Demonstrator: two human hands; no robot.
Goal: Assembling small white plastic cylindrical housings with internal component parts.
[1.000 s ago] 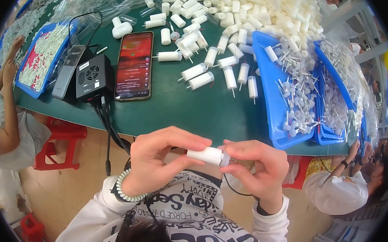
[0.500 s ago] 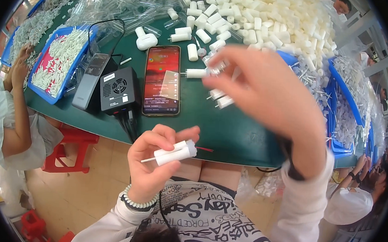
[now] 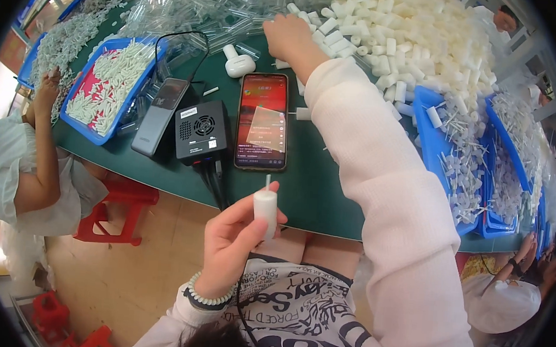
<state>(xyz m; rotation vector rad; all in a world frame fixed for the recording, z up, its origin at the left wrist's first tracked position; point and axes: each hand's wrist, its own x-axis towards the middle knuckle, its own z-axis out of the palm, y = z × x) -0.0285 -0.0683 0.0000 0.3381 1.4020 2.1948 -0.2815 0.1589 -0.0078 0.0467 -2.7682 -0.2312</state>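
A white plastic cylinder (image 3: pixel 264 213) with a thin stem sticking up from its top stands upright in the left hand (image 3: pixel 231 241), which grasps it between thumb and fingers just below the near edge of the green surface (image 3: pixel 315 189), over the person's lap. A bead bracelet (image 3: pixel 208 295) circles that wrist. The right hand (image 3: pixel 289 37) reaches far across the surface in a pale pink sleeve (image 3: pixel 392 201), its fingers curled down at the edge of a big heap of white cylinders (image 3: pixel 416 35); whether it has closed on one of them I cannot tell. Between the two hands lies a phone (image 3: pixel 263 121) with its screen lit, and just left of it a small black box with a fan (image 3: pixel 201 131) and a grey flat device (image 3: pixel 159 116). A blue tray of white pieces (image 3: pixel 106 90) sits further left, near another person's arm (image 3: pixel 38 150). Blue trays of thin stemmed parts (image 3: pixel 459 160) lie at the right.
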